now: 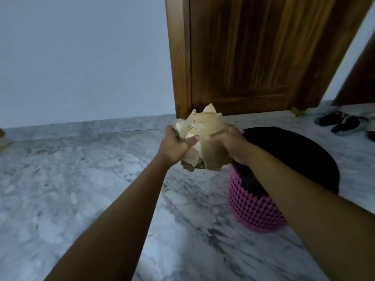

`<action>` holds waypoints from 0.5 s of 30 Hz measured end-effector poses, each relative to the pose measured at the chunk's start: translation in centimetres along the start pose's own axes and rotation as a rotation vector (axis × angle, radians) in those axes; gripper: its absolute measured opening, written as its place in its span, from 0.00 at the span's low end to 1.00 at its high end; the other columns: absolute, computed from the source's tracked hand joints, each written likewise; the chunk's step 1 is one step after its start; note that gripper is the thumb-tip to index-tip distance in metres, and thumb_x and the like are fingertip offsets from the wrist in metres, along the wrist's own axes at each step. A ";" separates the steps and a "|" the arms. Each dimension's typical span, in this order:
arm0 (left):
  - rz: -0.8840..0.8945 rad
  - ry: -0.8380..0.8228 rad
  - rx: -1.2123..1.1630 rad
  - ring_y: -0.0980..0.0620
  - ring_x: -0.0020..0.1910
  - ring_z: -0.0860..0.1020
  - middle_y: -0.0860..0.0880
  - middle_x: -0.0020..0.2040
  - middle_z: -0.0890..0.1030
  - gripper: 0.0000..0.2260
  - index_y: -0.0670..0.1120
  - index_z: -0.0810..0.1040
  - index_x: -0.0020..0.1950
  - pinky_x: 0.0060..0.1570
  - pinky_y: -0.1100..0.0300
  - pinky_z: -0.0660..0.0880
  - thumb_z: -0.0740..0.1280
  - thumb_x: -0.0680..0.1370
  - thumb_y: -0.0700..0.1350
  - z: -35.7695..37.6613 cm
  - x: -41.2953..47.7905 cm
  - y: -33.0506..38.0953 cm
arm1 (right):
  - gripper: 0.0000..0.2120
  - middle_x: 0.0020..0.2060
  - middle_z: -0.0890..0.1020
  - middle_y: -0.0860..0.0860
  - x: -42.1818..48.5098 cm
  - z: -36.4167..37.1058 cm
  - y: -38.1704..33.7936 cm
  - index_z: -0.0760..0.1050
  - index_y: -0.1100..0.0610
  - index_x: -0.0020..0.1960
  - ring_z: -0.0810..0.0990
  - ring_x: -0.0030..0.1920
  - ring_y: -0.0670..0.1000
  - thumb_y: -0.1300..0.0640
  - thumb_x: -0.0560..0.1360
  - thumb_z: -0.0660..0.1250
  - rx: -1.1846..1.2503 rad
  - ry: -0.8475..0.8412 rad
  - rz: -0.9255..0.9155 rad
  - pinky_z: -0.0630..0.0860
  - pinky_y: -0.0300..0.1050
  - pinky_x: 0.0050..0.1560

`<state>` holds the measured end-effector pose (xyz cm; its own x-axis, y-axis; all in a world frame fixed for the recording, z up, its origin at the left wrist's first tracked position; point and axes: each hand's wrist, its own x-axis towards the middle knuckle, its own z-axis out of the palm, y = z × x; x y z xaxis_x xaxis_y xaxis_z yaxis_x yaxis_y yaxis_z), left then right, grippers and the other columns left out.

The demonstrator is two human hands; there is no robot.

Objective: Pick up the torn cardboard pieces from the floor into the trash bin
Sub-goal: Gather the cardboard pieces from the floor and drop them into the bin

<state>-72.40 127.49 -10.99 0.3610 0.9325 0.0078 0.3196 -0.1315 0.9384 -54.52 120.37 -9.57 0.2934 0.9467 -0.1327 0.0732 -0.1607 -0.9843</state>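
Observation:
A bundle of several torn tan cardboard pieces is held in the air between both hands. My left hand grips its left side, thumb across the front. My right hand grips its right side. The bundle hangs just left of the trash bin, a pink mesh basket lined with a black bag whose dark opening shows behind my right forearm. The bundle's lower edge is level with the bin's near-left rim, still outside it.
Grey marbled floor spreads to the left and front. A wooden door stands behind the bin, a pale wall to its left. Dark sandals lie at the far right. A brown scrap shows at the left edge.

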 end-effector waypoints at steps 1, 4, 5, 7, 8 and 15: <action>0.009 -0.030 -0.005 0.46 0.57 0.78 0.49 0.60 0.76 0.29 0.50 0.63 0.64 0.57 0.45 0.79 0.75 0.72 0.57 2.5 0.5 0.8 | 0.30 0.58 0.77 0.47 -0.4 -2.6 0.0 0.68 0.49 0.71 0.76 0.57 0.52 0.58 0.72 0.74 -0.029 0.040 -0.023 0.76 0.49 0.53; 0.033 -0.124 0.013 0.47 0.56 0.80 0.48 0.61 0.77 0.33 0.51 0.63 0.66 0.54 0.45 0.81 0.76 0.69 0.59 9.6 1.6 2.6 | 0.32 0.57 0.75 0.45 -1.6 -9.6 1.2 0.65 0.47 0.73 0.74 0.53 0.47 0.59 0.74 0.74 -0.107 0.175 -0.092 0.72 0.41 0.46; 0.047 -0.148 0.017 0.48 0.56 0.80 0.48 0.60 0.78 0.34 0.50 0.64 0.66 0.53 0.47 0.81 0.76 0.69 0.59 12.6 2.0 3.3 | 0.33 0.60 0.75 0.46 -1.9 -12.4 2.1 0.64 0.47 0.74 0.74 0.56 0.48 0.59 0.74 0.74 -0.131 0.226 -0.097 0.72 0.42 0.49; 0.047 -0.155 0.049 0.50 0.54 0.80 0.50 0.57 0.79 0.32 0.48 0.65 0.67 0.47 0.56 0.81 0.76 0.70 0.57 15.6 2.4 3.7 | 0.31 0.66 0.74 0.49 -2.0 -15.1 3.4 0.64 0.48 0.73 0.73 0.62 0.50 0.60 0.75 0.73 -0.185 0.272 -0.104 0.72 0.45 0.54; 0.038 -0.160 0.070 0.51 0.52 0.79 0.50 0.56 0.78 0.30 0.47 0.66 0.66 0.43 0.59 0.79 0.75 0.71 0.57 17.2 2.6 4.0 | 0.30 0.67 0.74 0.50 -2.1 -16.5 4.0 0.64 0.48 0.73 0.73 0.63 0.51 0.60 0.75 0.73 -0.209 0.292 -0.107 0.72 0.45 0.54; -0.040 -0.244 0.312 0.47 0.59 0.78 0.49 0.62 0.79 0.37 0.50 0.67 0.74 0.63 0.48 0.75 0.74 0.69 0.61 23.1 3.7 3.5 | 0.47 0.78 0.60 0.55 -2.0 -23.3 9.0 0.45 0.48 0.82 0.69 0.71 0.60 0.44 0.74 0.71 -0.583 0.200 0.128 0.73 0.54 0.66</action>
<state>-49.69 122.76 -15.64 0.5285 0.8366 -0.1442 0.5752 -0.2280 0.7856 -32.28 110.55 -15.46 0.5030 0.8483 -0.1657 0.5166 -0.4488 -0.7292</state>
